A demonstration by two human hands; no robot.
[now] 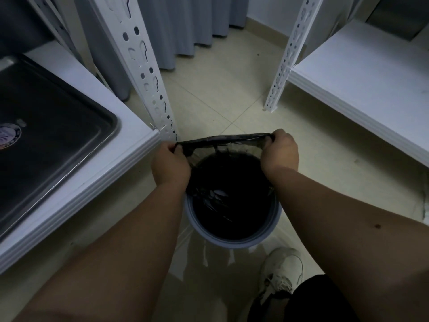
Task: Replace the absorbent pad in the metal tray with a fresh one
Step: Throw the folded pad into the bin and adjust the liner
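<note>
A dark metal tray [69,126] lies on the white shelf at the left, with a round sticker at its left edge and no pad visible in it. On the floor between the shelves stands a round bin [232,239] lined with a black bag [222,145]. My left hand [170,165] and my right hand [281,153] each grip the bag's rim and hold it stretched taut above the far side of the bin. Something pale shows faintly through the bag inside the bin; I cannot tell what it is.
White slotted shelf posts [148,73] stand just beyond my left hand and farther right. A second white shelf [362,89] fills the right side. Grey curtains [185,26] hang at the back. My shoe [282,270] rests on the tiled floor by the bin.
</note>
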